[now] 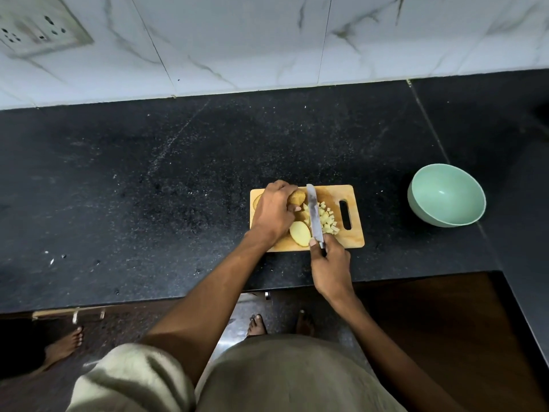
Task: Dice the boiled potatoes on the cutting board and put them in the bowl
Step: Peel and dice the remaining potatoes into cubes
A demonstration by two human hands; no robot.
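Note:
A wooden cutting board [353, 236] lies on the black counter. My left hand [274, 208] curls over a potato piece [298, 197] at the board's back left. My right hand [329, 263] grips the handle of a knife [314, 217], whose blade lies across the board's middle, pointing away from me. To the right of the blade is a pile of diced potato [328, 218]. A potato half [300, 234] lies cut face up near the front edge. The mint-green bowl [447, 195] stands to the right of the board, with nothing seen inside.
The black granite counter [148, 188] runs wide to the left and back to a white marble-tiled wall [267, 40]. A wall socket plate [35, 25] is at top left. The counter's front edge is just below my right hand. Bare feet show on the floor below.

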